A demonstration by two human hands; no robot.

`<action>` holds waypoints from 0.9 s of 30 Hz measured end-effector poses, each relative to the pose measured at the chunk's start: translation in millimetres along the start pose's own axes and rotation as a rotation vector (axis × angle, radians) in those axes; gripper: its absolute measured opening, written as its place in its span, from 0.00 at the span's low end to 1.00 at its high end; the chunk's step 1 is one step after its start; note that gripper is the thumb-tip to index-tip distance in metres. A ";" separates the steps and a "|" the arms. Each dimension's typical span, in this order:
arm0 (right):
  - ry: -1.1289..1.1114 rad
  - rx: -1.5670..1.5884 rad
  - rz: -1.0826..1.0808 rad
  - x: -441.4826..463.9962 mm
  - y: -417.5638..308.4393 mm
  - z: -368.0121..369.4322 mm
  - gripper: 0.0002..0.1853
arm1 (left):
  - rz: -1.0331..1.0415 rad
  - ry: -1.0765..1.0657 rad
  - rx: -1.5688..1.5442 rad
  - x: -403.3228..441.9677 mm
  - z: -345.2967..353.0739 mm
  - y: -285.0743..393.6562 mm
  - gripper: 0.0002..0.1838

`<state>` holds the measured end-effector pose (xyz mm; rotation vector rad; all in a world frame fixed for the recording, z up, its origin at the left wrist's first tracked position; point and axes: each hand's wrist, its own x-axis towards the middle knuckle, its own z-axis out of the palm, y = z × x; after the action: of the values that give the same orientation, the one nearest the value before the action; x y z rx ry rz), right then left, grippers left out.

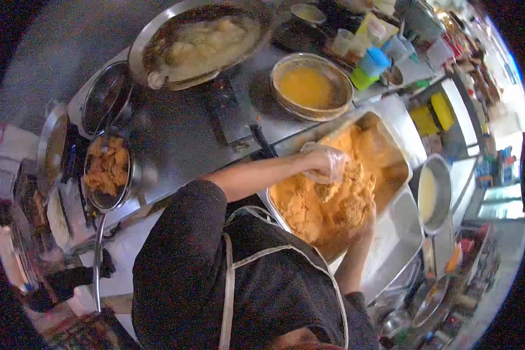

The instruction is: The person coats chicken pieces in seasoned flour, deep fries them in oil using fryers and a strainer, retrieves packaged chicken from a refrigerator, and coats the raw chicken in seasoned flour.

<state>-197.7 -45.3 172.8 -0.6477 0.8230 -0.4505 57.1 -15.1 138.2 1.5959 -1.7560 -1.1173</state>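
Head view: I've got both hands in the metal tray; left hand wears a clear plastic glove, its forearm crossing the tray edge that runs alongside the tabletop; fingers bend down over the coated pieces around mid-tray; image too soft there, can't tell if it's clamped on one or just touching; right hand is in at the opposite long edge, against the same heap; its fingers are hidden, so can't tell whether they're apart or together; orange-tan breading piles toward the tray end nearest the apron; far end shows more dusted metal wall.

On the tabletop: bowl of orange-yellow liquid sits by the edge facing the tray, just off the tray's far corner; green cup with a blue top just past it; large wok toward the far edge, pale lumps in liquid; strainer with browned pieces near the corner on my left, long handle overhanging the edge; saucepan of pale liquid stands beyond the tray's far end, clear of both hands.
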 end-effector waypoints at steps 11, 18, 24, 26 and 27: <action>-0.192 0.315 -0.059 4.9 19.3 5.9 0.18 | -0.128 0.438 0.665 -135.0 -247.7 56.9 0.22; -0.125 0.448 -0.102 8.2 33.3 -17.6 0.21 | -0.430 0.731 0.857 -268.1 -400.7 -34.1 0.16; -0.209 0.428 -0.057 28.1 37.7 -40.2 0.16 | -0.647 0.839 0.860 -338.3 -448.3 -160.5 0.11; -0.238 0.454 -0.072 24.2 36.6 -27.8 0.15 | -0.676 0.866 0.864 -336.9 -441.0 -162.1 0.10; -0.121 0.400 -0.101 17.5 32.0 -11.4 0.15 | -0.693 0.878 0.871 -335.0 -434.7 -154.3 0.10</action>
<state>-192.2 -36.7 136.0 -0.3414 0.5644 -0.6411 555.9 215.0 290.6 2.7390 -1.0867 0.3023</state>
